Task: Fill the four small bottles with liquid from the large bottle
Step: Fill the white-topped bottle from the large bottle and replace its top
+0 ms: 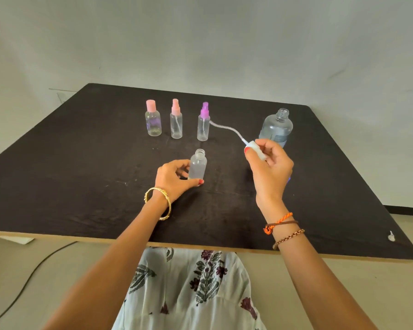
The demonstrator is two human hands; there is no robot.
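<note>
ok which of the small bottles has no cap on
The small bottle nearest the person, held by the left hand. Its neck is open; the three behind carry pink or purple tops.

On the counter (81,186) before me, three capped small bottles (176,120) stand in a row at the back. The open small bottle (197,165) stands nearer, in my left hand (174,178). The large bottle (277,127) stands behind my right hand (270,167).
</note>
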